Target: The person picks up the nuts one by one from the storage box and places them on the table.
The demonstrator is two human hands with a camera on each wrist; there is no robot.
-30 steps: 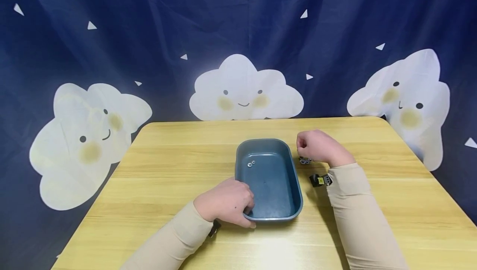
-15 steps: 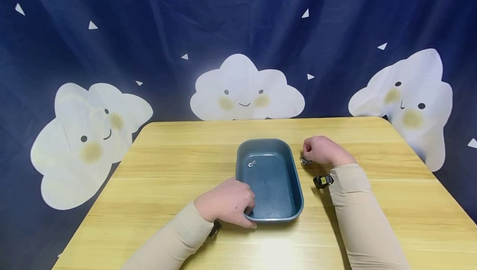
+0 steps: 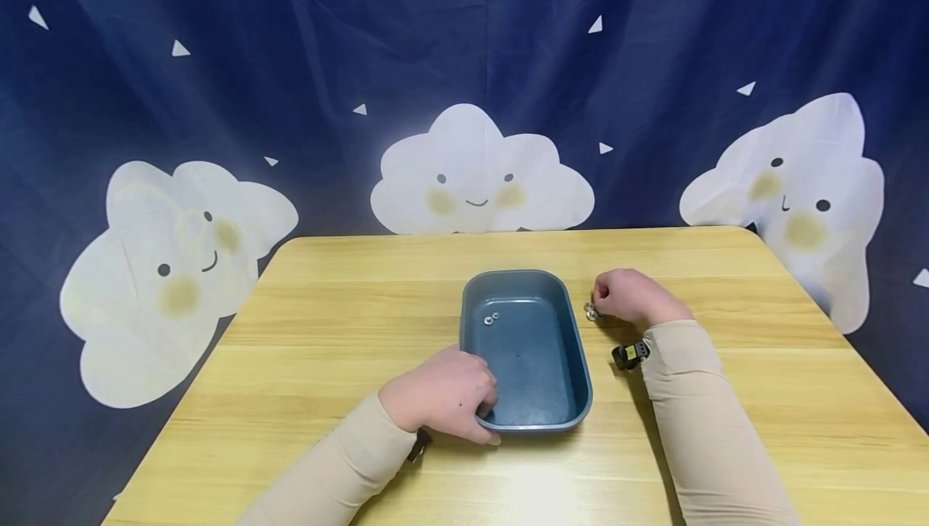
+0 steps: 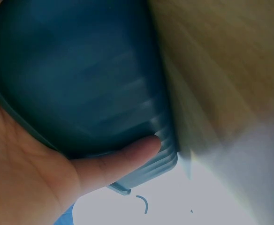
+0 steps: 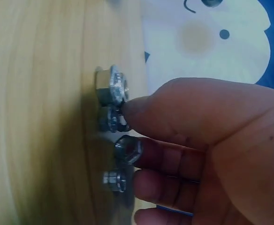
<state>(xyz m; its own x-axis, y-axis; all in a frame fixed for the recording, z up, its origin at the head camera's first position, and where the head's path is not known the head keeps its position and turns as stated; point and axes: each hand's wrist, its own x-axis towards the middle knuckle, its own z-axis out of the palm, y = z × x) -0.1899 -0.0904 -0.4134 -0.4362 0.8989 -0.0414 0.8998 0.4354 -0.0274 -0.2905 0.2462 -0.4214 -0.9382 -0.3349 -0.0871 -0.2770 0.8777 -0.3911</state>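
Note:
My left hand (image 3: 443,397) grips the near left corner of a blue-grey plastic tray (image 3: 584,381), thumb outside and fingers over the rim. In the left wrist view the thumb (image 4: 120,161) lies along the tray's outer wall. To the right of the tray, my right hand (image 3: 635,296) reaches down with bent fingers to a small cluster of metal nuts (image 3: 591,312). The right wrist view shows the thumb tip touching the upper flange nuts (image 5: 111,89). A tilted hex nut (image 5: 128,149) lies against the index fingertip; whether it is pinched is unclear. Below it stands a smaller nut (image 5: 114,180).
Two small nuts (image 3: 489,319) lie inside the tray near its left wall. The tray and the loose nuts are on a light wooden table (image 3: 348,292). Behind the table's far edge hangs a dark blue curtain (image 3: 319,66) with white clouds.
My right hand has shifted slightly right and toward me over the nuts, and the cluster has spread differently. The left hand and the tray stay in place.

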